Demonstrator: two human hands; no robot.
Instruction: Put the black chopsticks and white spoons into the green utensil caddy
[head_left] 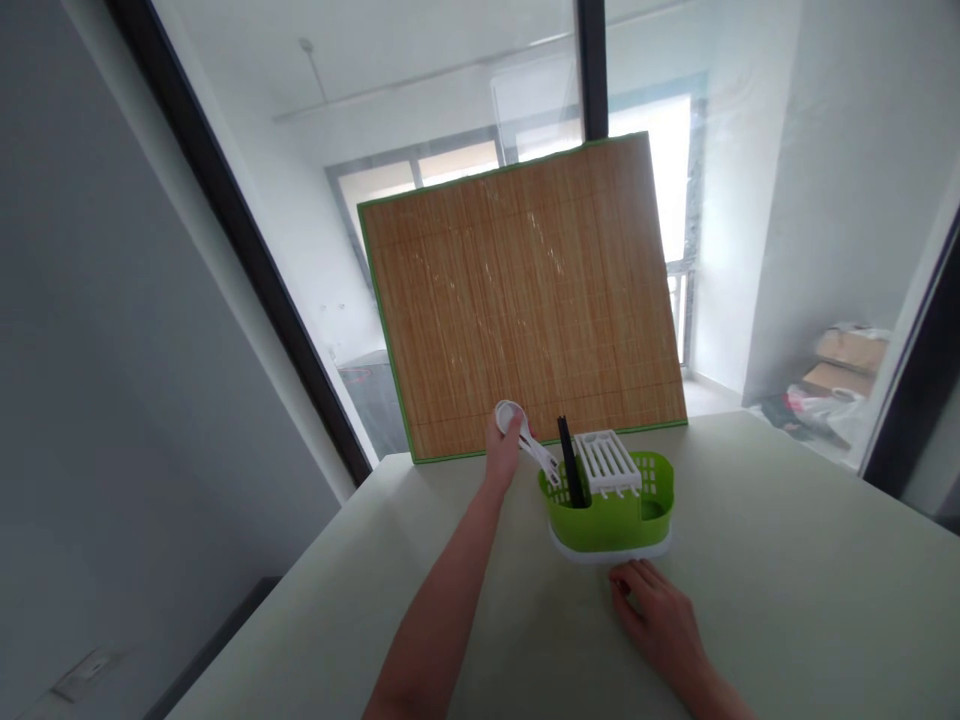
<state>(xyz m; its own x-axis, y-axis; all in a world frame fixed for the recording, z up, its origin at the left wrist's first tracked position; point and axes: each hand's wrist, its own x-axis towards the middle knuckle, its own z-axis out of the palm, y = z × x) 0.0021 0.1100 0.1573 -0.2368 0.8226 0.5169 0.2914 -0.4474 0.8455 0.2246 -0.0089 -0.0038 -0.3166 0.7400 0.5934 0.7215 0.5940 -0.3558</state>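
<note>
My left hand [502,447] is closed round a small bunch of white spoons [541,458], gripping them near the bowls. Their handles slant down to the right, and the ends are at the left rim of a green utensil holder [604,530]; whether they touch it I cannot tell. Black chopsticks [569,465] stand tilted in the holder's left part. A white slotted rack [607,462] with small hooks at its front edge sits across the middle. Just in front of the holder's white base [611,555], my right hand [656,610] rests on the table, fingers curled together with nothing visible in them.
The pale table [765,570] reaches back to a glass partition [300,200]. A bamboo mat with green edging [525,300] leans upright against the glass behind the holder. Beyond the glass, boxes and bags [844,385] lie at the right. A grey wall [112,380] stands to the left.
</note>
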